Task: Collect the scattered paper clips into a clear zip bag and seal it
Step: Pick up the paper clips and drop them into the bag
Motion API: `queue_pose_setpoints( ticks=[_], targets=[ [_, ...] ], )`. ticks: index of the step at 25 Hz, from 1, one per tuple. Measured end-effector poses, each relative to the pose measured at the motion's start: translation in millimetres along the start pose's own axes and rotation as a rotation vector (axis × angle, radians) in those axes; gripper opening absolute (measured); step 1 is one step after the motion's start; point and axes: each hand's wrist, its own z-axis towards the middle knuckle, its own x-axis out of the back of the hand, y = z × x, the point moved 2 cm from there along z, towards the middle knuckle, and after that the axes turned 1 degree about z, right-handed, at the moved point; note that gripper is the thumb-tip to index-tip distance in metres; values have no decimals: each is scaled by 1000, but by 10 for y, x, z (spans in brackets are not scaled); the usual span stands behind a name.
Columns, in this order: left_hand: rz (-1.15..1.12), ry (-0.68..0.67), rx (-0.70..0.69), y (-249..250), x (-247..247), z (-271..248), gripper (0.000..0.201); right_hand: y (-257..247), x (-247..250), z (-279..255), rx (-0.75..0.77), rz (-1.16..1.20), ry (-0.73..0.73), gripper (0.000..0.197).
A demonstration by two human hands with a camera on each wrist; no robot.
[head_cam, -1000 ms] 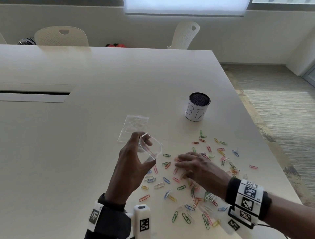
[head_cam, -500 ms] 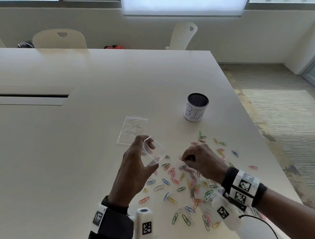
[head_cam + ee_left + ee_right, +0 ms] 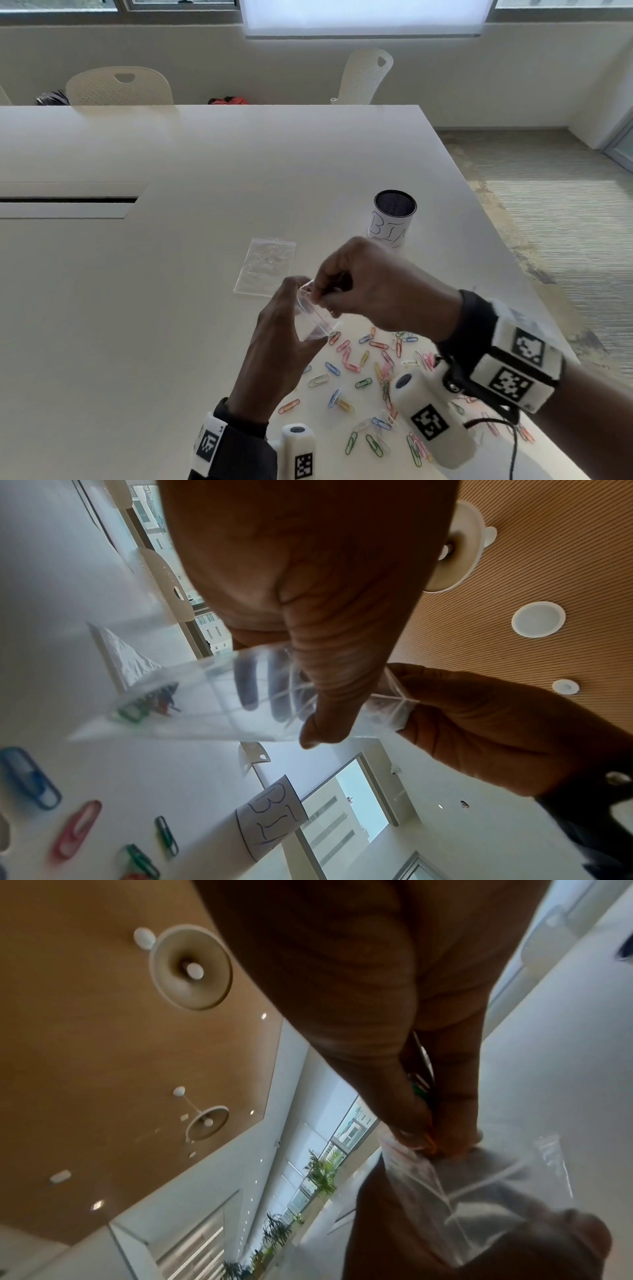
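Observation:
My left hand (image 3: 291, 308) grips a small clear zip bag (image 3: 313, 325) above the table, its mouth held open and tilted up. The left wrist view shows the thumb (image 3: 329, 696) across the bag (image 3: 192, 696) and a few coloured clips (image 3: 137, 710) lying in its bottom corner. My right hand (image 3: 320, 294) is at the bag's mouth, fingertips pinched on paper clips; a green clip (image 3: 419, 1089) shows between thumb and fingers, just above the bag (image 3: 479, 1177). Several coloured paper clips (image 3: 363, 363) lie scattered on the white table (image 3: 137, 308) below and to the right of both hands.
A second flat clear zip bag (image 3: 265, 267) lies on the table just beyond my hands. A mesh cup labelled "BIN" (image 3: 392, 219) stands behind the right hand. The table's right edge (image 3: 496, 240) is near. White chairs (image 3: 120, 85) stand at the far side.
My right hand swept over the clips on the table, closed on some, then rose left to the bag's mouth. The left hand kept holding the bag open.

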Motion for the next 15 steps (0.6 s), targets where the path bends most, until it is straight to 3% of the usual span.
queue_pose_setpoints(
  ticks=[4, 8, 13, 15],
  targets=[
    [-42, 33, 17, -11, 28, -24, 58, -74, -164, 99, 44, -105, -7, 14],
    [-68, 58, 51, -78, 62, -66, 58, -142, -155, 92, 81, -41, -23, 10],
    [-35, 145, 41, -166, 273, -150, 50, 47, -120, 72, 115, 29, 241, 6],
    [-47, 205, 67, -215, 430, -210, 47, 273, -328, 58, 97, 30, 153, 4]
  ],
)
